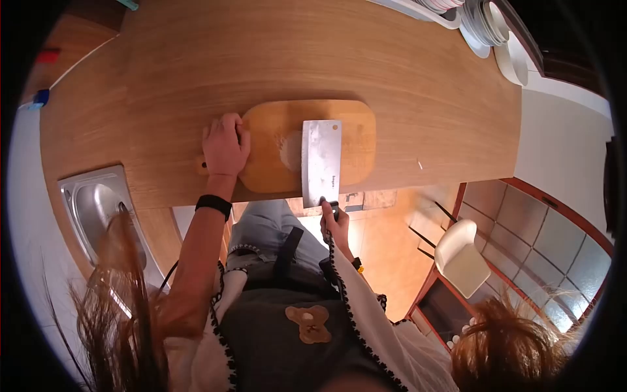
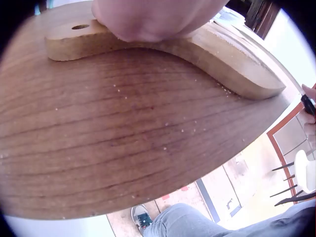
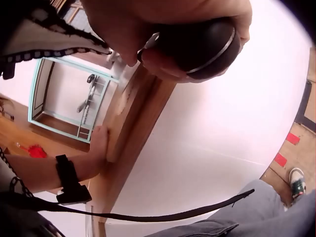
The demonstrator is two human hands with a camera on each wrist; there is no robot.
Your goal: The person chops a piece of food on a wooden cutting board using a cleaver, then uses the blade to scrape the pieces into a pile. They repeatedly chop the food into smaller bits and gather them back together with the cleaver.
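Note:
A wooden cutting board (image 1: 261,124) lies near the counter's front edge, its short handle (image 2: 64,43) with a hole pointing left. My left hand (image 1: 226,147) grips the board where the handle meets it, fingers curled over the wood. In my right hand (image 1: 336,225) is the black handle (image 3: 207,47) of a cleaver (image 1: 321,160). Its broad blade lies over the middle of the board, tip pointing away from me. A small spread of whitish, finely cut food (image 1: 289,151) sits just left of the blade, partly hidden by it.
Crumbs dot the wooden counter (image 1: 196,59) around the board. A metal sink (image 1: 98,196) is set in at the left. Stacked plates (image 1: 482,26) and a white bowl (image 1: 511,62) stand at the far right. A white chair (image 1: 460,255) is on the floor to the right.

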